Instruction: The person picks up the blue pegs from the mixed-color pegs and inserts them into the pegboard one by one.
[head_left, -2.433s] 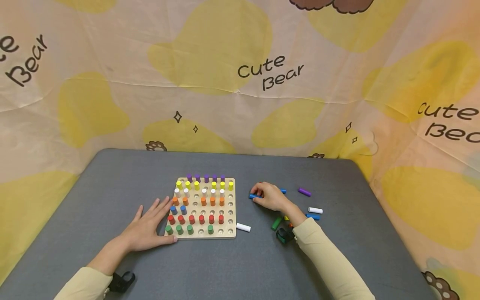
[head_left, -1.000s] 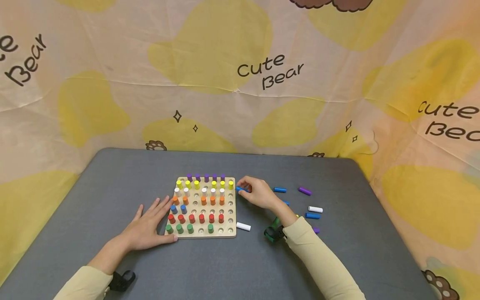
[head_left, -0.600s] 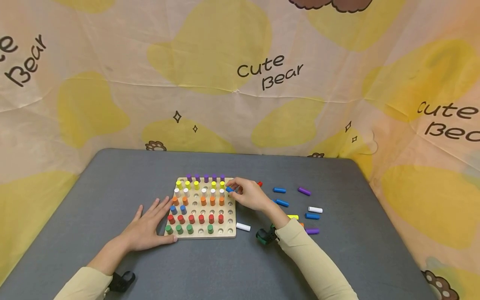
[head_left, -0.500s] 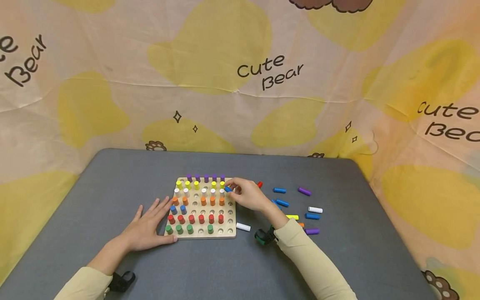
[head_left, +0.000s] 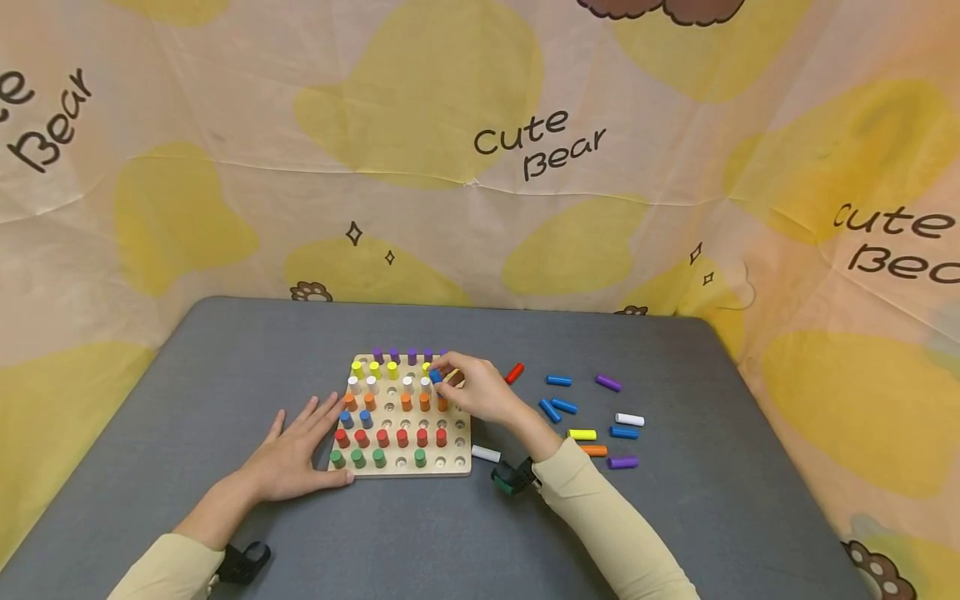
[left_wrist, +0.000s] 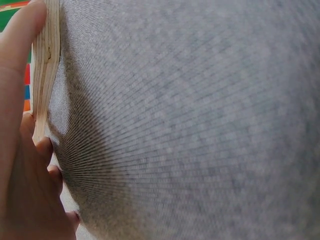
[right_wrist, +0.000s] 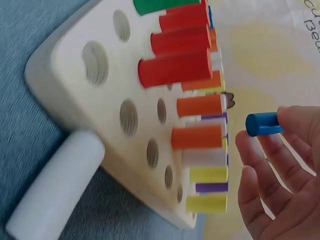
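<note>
A pale wooden pegboard [head_left: 450, 475] lies on the table, with rows of purple, yellow, white, orange, blue, red and green pegs standing in its holes. My right hand [head_left: 480, 390] pinches a blue peg [right_wrist: 262, 124] between thumb and fingers, above the right side of the board. In the head view that hand covers some of the board's upper right pegs and holes. My left hand [head_left: 288, 458] lies spread at the board's left side, its thumb on the near left corner. The left wrist view shows the thumb [left_wrist: 22, 35] against the board's edge [left_wrist: 47, 60].
Right of the board lie loose pegs: a red peg [head_left: 514, 373], several blue pegs [head_left: 558, 380], a yellow peg [head_left: 582, 434], an orange peg [head_left: 594, 451], purple pegs [head_left: 622, 462] and a white peg [head_left: 630, 419]. Another white peg [head_left: 486, 454] lies close to the board's right edge.
My right hand has picked up the blue peg from the table and carried it left over the board, turning it more upright. The left hand has stayed in place.
</note>
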